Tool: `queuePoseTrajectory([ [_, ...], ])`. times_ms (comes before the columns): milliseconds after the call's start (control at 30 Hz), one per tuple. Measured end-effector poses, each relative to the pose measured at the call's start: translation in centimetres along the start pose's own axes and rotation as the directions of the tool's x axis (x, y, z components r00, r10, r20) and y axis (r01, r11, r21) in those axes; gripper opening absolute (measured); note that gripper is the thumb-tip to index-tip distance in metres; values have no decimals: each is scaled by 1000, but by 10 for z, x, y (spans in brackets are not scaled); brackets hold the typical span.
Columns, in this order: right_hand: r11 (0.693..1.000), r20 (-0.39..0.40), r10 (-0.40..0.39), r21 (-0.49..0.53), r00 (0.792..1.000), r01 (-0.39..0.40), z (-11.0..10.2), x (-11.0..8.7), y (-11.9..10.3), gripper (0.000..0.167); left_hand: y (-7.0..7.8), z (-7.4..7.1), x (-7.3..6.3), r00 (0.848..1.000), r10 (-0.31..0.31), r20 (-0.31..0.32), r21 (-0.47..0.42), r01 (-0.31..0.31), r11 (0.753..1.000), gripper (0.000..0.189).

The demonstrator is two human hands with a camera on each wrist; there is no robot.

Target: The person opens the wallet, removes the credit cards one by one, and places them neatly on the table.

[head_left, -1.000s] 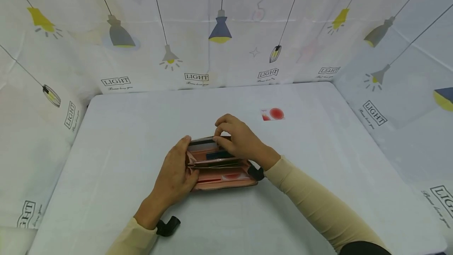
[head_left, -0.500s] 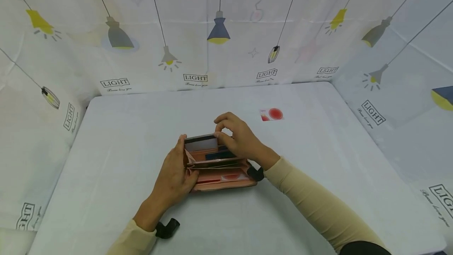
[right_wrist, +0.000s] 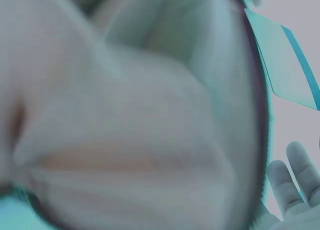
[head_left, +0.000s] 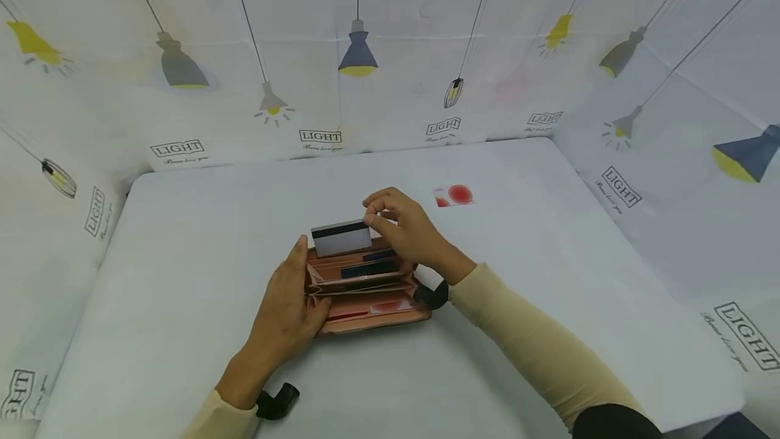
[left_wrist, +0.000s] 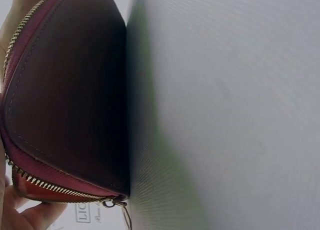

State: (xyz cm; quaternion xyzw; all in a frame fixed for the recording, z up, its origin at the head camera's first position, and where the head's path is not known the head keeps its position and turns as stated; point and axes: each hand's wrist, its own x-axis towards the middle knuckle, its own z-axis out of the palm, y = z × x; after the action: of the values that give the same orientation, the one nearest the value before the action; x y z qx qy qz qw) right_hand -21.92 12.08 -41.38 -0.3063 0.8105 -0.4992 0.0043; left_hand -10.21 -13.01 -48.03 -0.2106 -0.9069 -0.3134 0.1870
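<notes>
An open zip-around wallet [head_left: 390, 323], pink inside, is on the white table. My left hand [head_left: 274, 314] grips its left end, thumb at the front and fingers behind. Between thumb and fingers, my right hand [head_left: 411, 232] pinches a bank card [head_left: 341, 245], grey with a black stripe, by its right corner at the wallet's back edge. Dark blue cards [head_left: 368, 268] sit in the back slots, and a red-and-white card [head_left: 390, 306] in the front pocket. The left wrist view shows the wallet's dark brown outside [left_wrist: 70, 100]. In the right wrist view, its inside is blurred.
A loose red-and-white card [head_left: 453, 196] lies on the table [head_left: 244, 215] beyond the right hand. Patterned cloth walls [head_left: 402, 87] stand behind and at both sides. Each wrist wears a black camera mount [head_left: 277, 401].
The right hand has drawn the grey card up and back, so most of it now shows above the wallet. The left hand keeps its grip. The head view has shifted slightly.
</notes>
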Motion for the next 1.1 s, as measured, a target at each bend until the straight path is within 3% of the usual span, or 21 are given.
queuePoseTrajectory([
  [133,987,-57,119,114,991,-112,-31,-1,1,16,3,1,-2,1000,-15,11,9,15,1000,104],
  [267,968,-161,217,164,963,-191,-81,-7,19,20,5,1,-2,1000,-16,10,21,16,1000,100],
  [367,941,-233,321,188,918,-282,-122,-15,43,21,7,1,-1,1000,-19,13,24,19,1000,100],
  [533,866,-268,498,202,825,-457,-179,-30,83,25,9,0,-1,999,-40,25,26,40,999,100],
  [667,811,-261,585,171,768,-560,-213,-37,109,28,8,0,-2,998,-54,28,34,53,998,99],
  [800,756,-219,653,119,725,-644,-235,-41,130,29,8,-1,-4,999,-47,18,40,46,998,98],
  [933,718,-166,693,86,701,-690,-251,-46,145,31,8,-2,-3,999,-34,16,48,33,998,97],
  [1100,697,-115,717,85,688,-712,-264,-50,161,35,9,-1,-2,999,-36,29,55,34,998,97],
])
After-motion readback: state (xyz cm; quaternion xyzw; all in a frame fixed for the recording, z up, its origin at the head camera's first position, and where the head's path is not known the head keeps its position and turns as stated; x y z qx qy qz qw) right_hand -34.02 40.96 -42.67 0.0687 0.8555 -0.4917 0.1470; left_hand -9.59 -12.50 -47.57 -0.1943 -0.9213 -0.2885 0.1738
